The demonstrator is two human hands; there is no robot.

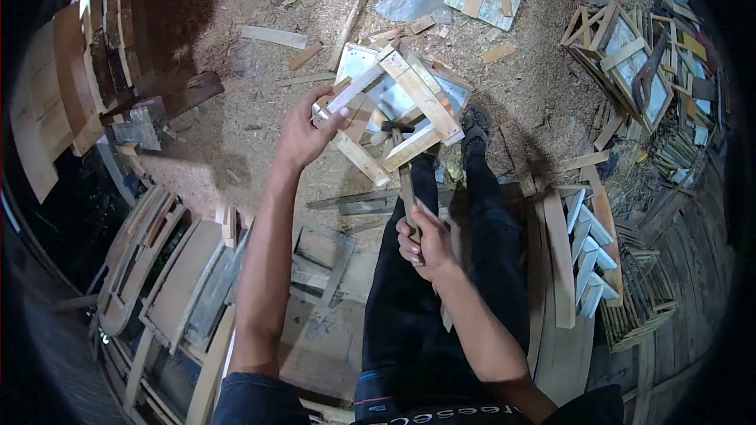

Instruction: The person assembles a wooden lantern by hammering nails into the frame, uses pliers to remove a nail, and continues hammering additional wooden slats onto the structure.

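my right hand [426,241] clenches one hammer [406,185]; my left hand [305,132], palm hidden, grasps one wooden frame [421,94].

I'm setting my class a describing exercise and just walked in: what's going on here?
A person works on a wooden frame above a floor strewn with wood pieces. The left hand grips the frame's left side. The right hand holds a hammer by its handle; whether its head touches the frame is unclear.
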